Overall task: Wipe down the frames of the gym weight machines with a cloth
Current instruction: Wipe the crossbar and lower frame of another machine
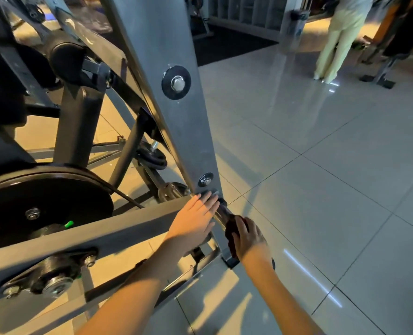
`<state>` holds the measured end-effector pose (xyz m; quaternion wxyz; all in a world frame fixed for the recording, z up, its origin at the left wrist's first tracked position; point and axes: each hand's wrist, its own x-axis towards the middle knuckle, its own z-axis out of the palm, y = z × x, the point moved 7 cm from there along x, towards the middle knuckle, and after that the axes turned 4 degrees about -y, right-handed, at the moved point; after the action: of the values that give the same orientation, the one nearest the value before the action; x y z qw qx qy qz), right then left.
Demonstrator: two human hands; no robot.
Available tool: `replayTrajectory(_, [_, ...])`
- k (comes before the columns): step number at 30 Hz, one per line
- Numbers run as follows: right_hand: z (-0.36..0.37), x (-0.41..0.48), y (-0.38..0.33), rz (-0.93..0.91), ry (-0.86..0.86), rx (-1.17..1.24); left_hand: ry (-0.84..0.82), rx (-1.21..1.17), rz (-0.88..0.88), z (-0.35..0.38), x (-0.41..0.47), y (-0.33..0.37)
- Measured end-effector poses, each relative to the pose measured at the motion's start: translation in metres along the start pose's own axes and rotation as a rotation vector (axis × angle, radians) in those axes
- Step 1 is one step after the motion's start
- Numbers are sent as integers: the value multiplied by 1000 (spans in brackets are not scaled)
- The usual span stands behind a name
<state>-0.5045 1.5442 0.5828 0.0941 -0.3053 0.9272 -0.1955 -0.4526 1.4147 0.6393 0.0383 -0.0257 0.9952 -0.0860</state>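
Note:
A grey steel upright (176, 122) of the weight machine slants down to the floor, with bolts along its face. At its foot a short chrome peg (221, 211) sticks out. My right hand (247, 238) is shut on a dark red cloth (231, 229) pressed against that peg, low on the frame. My left hand (195, 218) lies flat, fingers together, on the end of a grey cross beam (104, 238) where it meets the upright, holding nothing.
A large black weight plate (43, 204) hangs at the left, with smaller plates (154, 158) behind the upright. Black struts and a padded roller (65, 59) fill the upper left. Glossy floor tiles (321, 177) spread right. A person in pale trousers (336, 42) stands at the far right beside another machine.

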Motion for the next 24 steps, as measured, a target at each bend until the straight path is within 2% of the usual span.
replayTrajectory(4, [5,-28,26,39,24,-45,64,27,25,8,7,-1])
replayTrajectory(7, [6,-2,9,43,74,-85,83,67,72,17,9,-5])
replayTrajectory(9, [5,17,-8,73,49,-42,63,87,120,22,12,-9])
replayTrajectory(11, [4,25,-16,70,95,-23,77,36,135,21,13,-9])
replayTrajectory(13, [4,16,-10,69,61,-42,63,-27,150,24,12,-9])
replayTrajectory(16, [4,-26,15,49,129,-31,193,-16,163,17,11,-8])
replayTrajectory(19, [8,-42,24,48,221,-110,205,-14,159,16,10,-10])
replayTrajectory(22, [-3,-20,7,50,297,-51,213,-18,156,16,12,-8])
replayTrajectory(24, [-9,4,-1,154,206,18,231,-21,157,18,15,-10])
